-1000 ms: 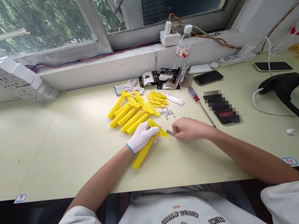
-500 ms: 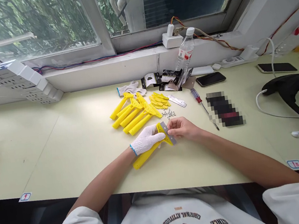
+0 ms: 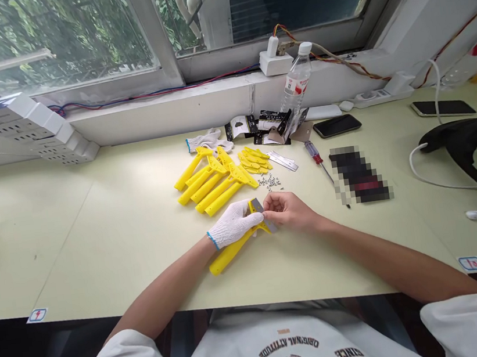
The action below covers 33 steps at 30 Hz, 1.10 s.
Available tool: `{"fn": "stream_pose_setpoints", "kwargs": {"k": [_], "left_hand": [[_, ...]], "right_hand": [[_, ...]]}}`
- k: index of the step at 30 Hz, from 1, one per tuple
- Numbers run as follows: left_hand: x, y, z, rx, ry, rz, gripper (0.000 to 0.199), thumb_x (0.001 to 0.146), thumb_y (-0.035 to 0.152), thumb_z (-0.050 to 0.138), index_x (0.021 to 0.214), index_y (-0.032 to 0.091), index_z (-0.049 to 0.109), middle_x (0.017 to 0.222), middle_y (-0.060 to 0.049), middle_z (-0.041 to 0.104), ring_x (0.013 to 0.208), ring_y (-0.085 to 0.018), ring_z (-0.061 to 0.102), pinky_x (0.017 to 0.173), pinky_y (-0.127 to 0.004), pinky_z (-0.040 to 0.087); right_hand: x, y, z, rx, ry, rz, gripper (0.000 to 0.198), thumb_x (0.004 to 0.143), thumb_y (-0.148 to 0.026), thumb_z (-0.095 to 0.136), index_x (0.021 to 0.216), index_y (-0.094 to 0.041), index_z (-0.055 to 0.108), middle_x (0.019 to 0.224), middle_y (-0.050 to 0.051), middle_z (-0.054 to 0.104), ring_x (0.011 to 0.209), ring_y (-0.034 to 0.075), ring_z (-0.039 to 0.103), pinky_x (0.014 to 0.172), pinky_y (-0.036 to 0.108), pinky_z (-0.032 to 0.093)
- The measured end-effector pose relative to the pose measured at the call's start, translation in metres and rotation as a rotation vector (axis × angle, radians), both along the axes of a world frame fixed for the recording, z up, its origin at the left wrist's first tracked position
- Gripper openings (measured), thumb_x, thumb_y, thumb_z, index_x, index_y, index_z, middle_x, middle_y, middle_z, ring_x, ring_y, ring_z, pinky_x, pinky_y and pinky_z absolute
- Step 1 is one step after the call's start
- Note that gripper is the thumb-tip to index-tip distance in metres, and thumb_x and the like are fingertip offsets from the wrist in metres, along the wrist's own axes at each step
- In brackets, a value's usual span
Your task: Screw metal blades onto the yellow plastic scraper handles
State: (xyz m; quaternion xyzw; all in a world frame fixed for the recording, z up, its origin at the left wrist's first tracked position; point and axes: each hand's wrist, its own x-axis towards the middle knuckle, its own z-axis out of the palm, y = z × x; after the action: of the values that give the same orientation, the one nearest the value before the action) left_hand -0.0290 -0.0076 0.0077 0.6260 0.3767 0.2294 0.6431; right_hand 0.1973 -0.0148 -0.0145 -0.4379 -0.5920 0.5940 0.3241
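My left hand (image 3: 234, 224), in a white knit glove, is closed around the head end of a yellow scraper (image 3: 230, 254), whose handle points toward the near left. A flat grey metal blade (image 3: 258, 206) lies against the scraper's head, and my left thumb presses on it. With bent fingers, my bare right hand (image 3: 287, 209) pinches at the blade's right side; its fingertips cover part of the blade. Beyond the hands lie several yellow scraper handles (image 3: 217, 182), small yellow plates (image 3: 254, 160), loose silver screws (image 3: 269, 182) and thin metal blades (image 3: 282, 161).
A screwdriver (image 3: 318, 159) lies right of the parts, near a pixelated dark object (image 3: 360, 174) and a phone (image 3: 337, 125). Behind are a spare glove (image 3: 211, 141), black packaging cards (image 3: 275, 125) and a plastic bottle (image 3: 297, 80). A black headset frame (image 3: 458, 144) stands at right.
My right hand has shifted slightly left along the blade, and its fingers now cover more of it. The scraper's handle end has swung slightly toward the near left. My left hand keeps its hold.
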Motion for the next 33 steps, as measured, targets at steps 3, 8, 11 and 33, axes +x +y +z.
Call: {"fn": "stream_pose_setpoints", "kwargs": {"k": [3,8,11,33], "left_hand": [[0.0,0.0,-0.002,-0.004,0.004,0.037,0.029,0.096,0.043,0.071,0.088,0.016,0.066,0.083,-0.007,0.076,0.065,-0.016,0.069,0.059,-0.026,0.057],[0.0,0.001,-0.005,-0.014,0.005,0.042,0.03,0.097,0.044,0.07,0.089,0.016,0.068,0.078,-0.005,0.075,0.06,-0.014,0.068,0.056,-0.025,0.055],[0.001,0.0,-0.007,-0.02,0.006,0.077,0.031,0.097,0.045,0.071,0.087,0.016,0.067,0.076,-0.003,0.071,0.061,-0.014,0.067,0.056,-0.025,0.055],[0.011,0.007,-0.002,-0.175,-0.138,0.221,0.02,0.085,0.034,0.07,0.078,0.016,0.062,0.068,-0.005,0.069,0.059,-0.02,0.071,0.049,-0.029,0.058]], "right_hand": [[-0.001,0.0,-0.001,-0.015,0.005,0.02,0.039,0.087,-0.055,0.085,0.093,-0.022,0.064,0.076,-0.001,0.066,0.064,0.014,0.059,0.057,0.028,0.046],[-0.003,-0.003,0.0,-0.011,-0.024,0.013,0.037,0.09,-0.056,0.08,0.095,-0.023,0.064,0.077,-0.002,0.066,0.065,0.015,0.06,0.057,0.028,0.046],[-0.003,-0.004,0.0,-0.01,-0.04,0.015,0.039,0.09,-0.058,0.08,0.096,-0.023,0.063,0.081,0.0,0.068,0.067,0.016,0.061,0.058,0.028,0.048],[-0.001,0.005,0.01,0.065,-0.123,0.094,0.032,0.101,-0.055,0.066,0.094,-0.024,0.061,0.069,-0.003,0.06,0.059,0.015,0.054,0.056,0.03,0.042]]}}
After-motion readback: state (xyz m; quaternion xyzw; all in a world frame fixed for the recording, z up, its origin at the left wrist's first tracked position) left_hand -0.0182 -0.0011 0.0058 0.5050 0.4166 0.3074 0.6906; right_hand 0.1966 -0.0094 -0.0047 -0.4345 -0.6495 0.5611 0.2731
